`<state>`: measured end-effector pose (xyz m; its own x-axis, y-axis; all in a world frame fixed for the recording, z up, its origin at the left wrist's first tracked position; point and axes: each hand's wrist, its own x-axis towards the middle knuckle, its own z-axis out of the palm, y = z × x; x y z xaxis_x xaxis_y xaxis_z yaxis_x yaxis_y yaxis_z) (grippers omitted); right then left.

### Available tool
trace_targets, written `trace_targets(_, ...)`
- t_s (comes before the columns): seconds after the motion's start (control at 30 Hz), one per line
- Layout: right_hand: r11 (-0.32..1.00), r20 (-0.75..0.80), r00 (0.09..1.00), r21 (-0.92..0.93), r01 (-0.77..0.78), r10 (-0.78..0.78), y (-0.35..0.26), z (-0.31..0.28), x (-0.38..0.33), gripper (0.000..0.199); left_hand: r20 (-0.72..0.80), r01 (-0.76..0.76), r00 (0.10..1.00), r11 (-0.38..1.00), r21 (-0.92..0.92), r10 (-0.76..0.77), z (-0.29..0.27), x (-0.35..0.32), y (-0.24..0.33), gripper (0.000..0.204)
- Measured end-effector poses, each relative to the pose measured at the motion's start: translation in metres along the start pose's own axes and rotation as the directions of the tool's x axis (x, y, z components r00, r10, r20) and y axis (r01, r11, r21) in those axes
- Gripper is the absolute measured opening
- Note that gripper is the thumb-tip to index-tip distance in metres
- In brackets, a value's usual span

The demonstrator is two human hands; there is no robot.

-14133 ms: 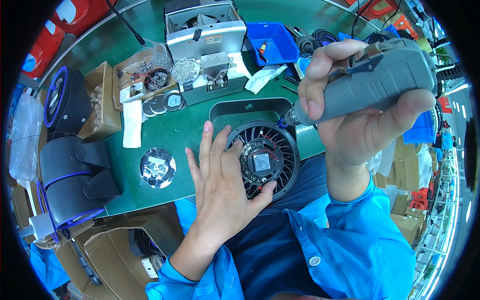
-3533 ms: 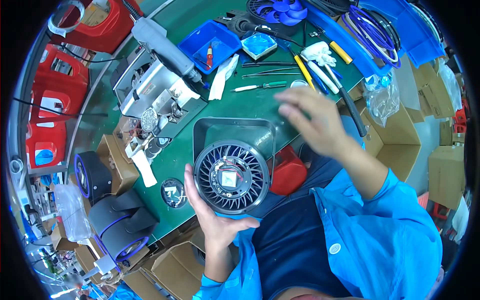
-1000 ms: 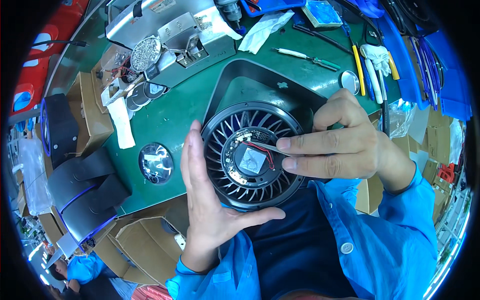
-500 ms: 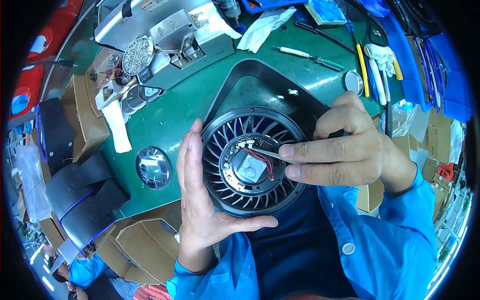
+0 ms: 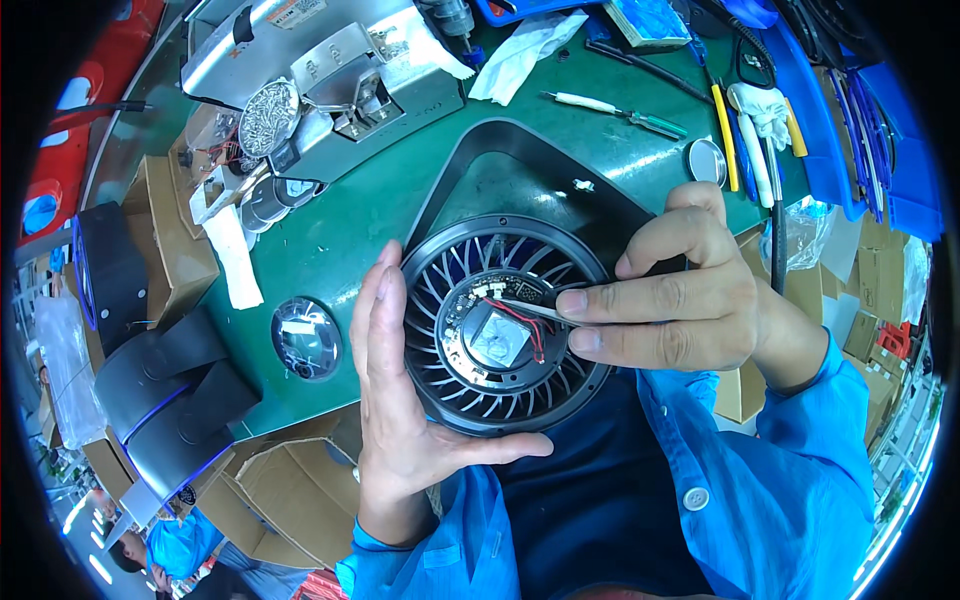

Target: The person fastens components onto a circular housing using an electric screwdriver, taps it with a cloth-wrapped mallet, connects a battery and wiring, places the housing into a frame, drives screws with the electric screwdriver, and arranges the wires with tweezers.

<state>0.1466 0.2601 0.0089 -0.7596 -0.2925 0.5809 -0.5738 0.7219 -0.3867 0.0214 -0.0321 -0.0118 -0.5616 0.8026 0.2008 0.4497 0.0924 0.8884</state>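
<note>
1. Left hand (image 5: 400,400) at centre-left of frame, fingers mostly straight and open, palm pressed to the left rim of the round black finned fan housing (image 5: 505,320), thumb hooked under its lower edge; a cradle, not a closed grip.
2. Right hand (image 5: 690,300) at centre-right, thumb and forefinger pinched shut on thin metal tweezers (image 5: 530,308).
3. Tweezers' tip sits over the circuit board (image 5: 495,335) in the housing's centre, beside red wires (image 5: 525,325).
4. Housing sits mid-frame, over the green bench (image 5: 340,240) edge and the person's lap.
5. Upper left: metal fixture (image 5: 330,70). Upper right: screwdriver (image 5: 615,110), white cloth (image 5: 525,45), blue trays (image 5: 860,130).
6. Lower left: cardboard boxes (image 5: 290,490), black housings (image 5: 170,390).
</note>
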Motion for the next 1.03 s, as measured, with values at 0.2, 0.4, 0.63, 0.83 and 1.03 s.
trace_targets(0.2,1.0,-0.015,1.0,-0.024,0.006,-0.006,-0.002,0.002,-0.003,0.031,0.008,-0.023,1.0,0.999,0.036,0.022,-0.002,0.002,-0.001,0.179)
trace_targets(0.4,0.999,-0.039,0.999,-0.039,0.018,-0.019,-0.003,0.004,-0.002,0.031,0.013,-0.026,1.0,0.996,0.084,0.025,-0.003,0.001,-0.001,0.18)
trace_targets(0.63,0.999,-0.028,1.0,-0.041,-0.015,0.014,-0.007,0.004,-0.004,0.031,0.01,-0.051,0.999,0.991,0.123,0.05,-0.003,0.004,-0.001,0.179)
trace_targets(0.83,0.998,-0.025,0.999,-0.047,-0.032,0.031,-0.009,0.004,-0.003,0.031,0.01,-0.042,0.999,0.992,0.118,0.042,-0.004,0.004,-0.002,0.179)
trace_targets(1.03,0.998,-0.036,0.998,-0.045,-0.049,0.048,-0.014,0.005,-0.003,0.027,0.022,-0.041,0.999,0.989,0.141,0.039,-0.005,0.005,0.0,0.179)
